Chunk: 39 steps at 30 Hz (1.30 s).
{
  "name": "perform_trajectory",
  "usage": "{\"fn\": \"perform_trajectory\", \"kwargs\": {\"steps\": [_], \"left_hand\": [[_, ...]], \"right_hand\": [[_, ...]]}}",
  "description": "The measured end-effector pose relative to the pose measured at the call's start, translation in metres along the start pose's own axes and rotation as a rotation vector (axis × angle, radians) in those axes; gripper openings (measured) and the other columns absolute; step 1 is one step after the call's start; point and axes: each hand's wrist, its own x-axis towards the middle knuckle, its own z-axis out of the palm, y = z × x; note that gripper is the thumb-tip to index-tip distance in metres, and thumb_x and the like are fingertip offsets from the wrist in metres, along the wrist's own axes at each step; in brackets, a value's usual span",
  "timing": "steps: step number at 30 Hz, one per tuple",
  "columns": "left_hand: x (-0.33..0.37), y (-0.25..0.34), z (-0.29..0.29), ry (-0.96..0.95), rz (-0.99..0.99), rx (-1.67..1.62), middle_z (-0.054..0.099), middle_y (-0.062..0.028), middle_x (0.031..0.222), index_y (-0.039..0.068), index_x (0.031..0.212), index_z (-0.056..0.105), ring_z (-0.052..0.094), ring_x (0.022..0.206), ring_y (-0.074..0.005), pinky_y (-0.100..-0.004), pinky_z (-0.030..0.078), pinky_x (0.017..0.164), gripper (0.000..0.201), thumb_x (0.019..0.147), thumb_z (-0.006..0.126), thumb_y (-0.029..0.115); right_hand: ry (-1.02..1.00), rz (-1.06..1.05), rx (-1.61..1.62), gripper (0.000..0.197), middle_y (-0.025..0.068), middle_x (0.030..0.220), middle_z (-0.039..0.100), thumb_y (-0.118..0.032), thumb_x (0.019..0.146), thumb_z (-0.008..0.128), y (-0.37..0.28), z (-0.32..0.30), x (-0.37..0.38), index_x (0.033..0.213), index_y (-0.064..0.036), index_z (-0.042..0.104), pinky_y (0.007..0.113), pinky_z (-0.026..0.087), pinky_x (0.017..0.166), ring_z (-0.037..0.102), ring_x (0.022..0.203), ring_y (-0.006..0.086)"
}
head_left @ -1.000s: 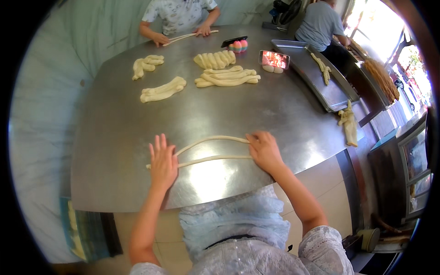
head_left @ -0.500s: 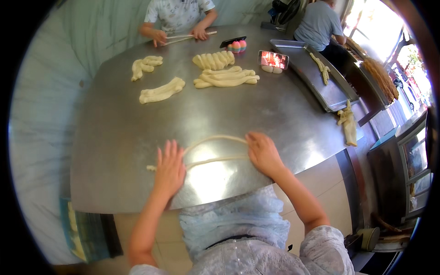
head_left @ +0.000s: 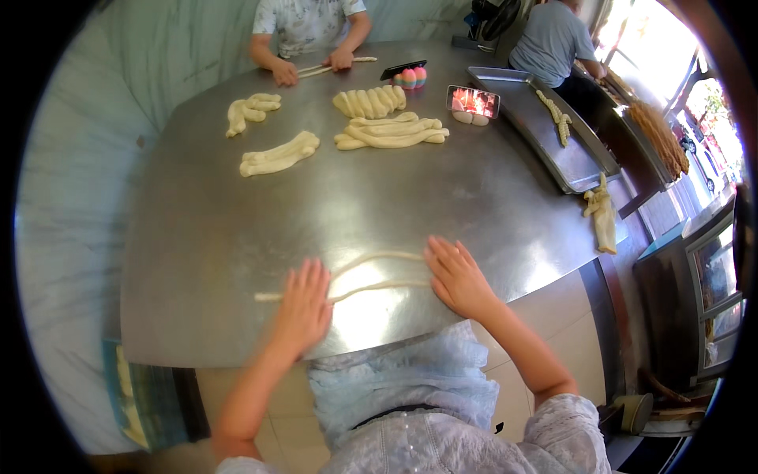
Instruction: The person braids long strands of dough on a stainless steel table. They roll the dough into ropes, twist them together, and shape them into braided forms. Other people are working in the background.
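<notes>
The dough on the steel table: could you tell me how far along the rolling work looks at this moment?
Done: a twisted piece and a stack of ropes lie finished far up the table. In hand: the left hand and right hand press flat on a thin, looped dough rope. Left: this rope is not yet twisted.

A phone (head_left: 473, 101) stands propped on its long side at the far part of the steel table (head_left: 205, 237), just before the tray (head_left: 588, 170), its lit screen glowing red and orange. Left of it a second, dark phone (head_left: 403, 69) leans tilted over pink and pastel egg shapes (head_left: 410, 78), its screen black.
</notes>
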Motion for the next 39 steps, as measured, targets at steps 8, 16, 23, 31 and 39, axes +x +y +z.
{"fn": "perform_trajectory", "kwargs": {"steps": [8,16,23,31,39], "left_hand": [[0.011,0.003,0.016,0.03,-0.369,-0.238,0.033,-0.028,0.158,-0.01,0.141,0.044,0.03,0.147,-0.0445,-0.0588,0.025,0.12,0.048,0.098,0.05,0.011],[-0.025,0.04,-0.003,-0.005,0.018,-0.176,0.042,-0.0295,0.15,-0.007,0.137,0.046,0.035,0.144,-0.0442,-0.0583,0.024,0.121,0.052,0.094,0.059,0.017],[0.04,0.004,0.024,0.142,-0.225,-0.086,0.04,-0.0308,0.152,-0.009,0.141,0.044,0.036,0.144,-0.0426,-0.0569,0.021,0.123,0.048,0.098,0.049,0.012],[-0.03,0.058,0.002,0.088,0.023,-0.317,0.04,-0.0284,0.153,-0.006,0.139,0.047,0.036,0.144,-0.0452,-0.0593,0.025,0.12,0.047,0.096,0.053,0.012],[0.057,0.007,0.027,0.06,-0.033,0.121,0.036,-0.0262,0.157,-0.007,0.143,0.046,0.028,0.149,-0.0415,-0.0563,0.018,0.123,0.05,0.104,0.041,0.023]], "right_hand": [[-0.267,0.353,0.327,0.038,0.0139,0.139,0.059,-0.015,0.09,0.066,0.02,0.005,-0.009,0.128,-0.0092,0.066,0.044,0.04,0.111,0.053,0.129,0.0274],[-0.026,-0.085,0.138,0.027,0.0133,0.133,0.063,-0.016,0.092,0.064,-0.006,-0.018,-0.03,0.114,-0.0024,0.071,0.044,0.044,0.107,0.058,0.121,0.031],[-0.194,0.452,0.376,0.03,0.0147,0.145,0.054,-0.015,0.091,0.066,0.002,0.007,0.015,0.119,-0.0035,0.07,0.045,0.037,0.116,0.047,0.138,0.0267],[-0.077,-0.026,0.248,0.034,0.0163,0.137,0.058,-0.012,0.09,0.066,0.0,-0.014,-0.036,0.124,-0.0062,0.068,0.045,0.044,0.103,0.055,0.126,0.0264],[0.084,0.157,0.071,0.029,0.0122,0.127,0.066,-0.012,0.09,0.066,0.005,0.017,0.014,0.117,-0.0038,0.068,0.044,0.049,0.101,0.063,0.115,0.0291]]}}
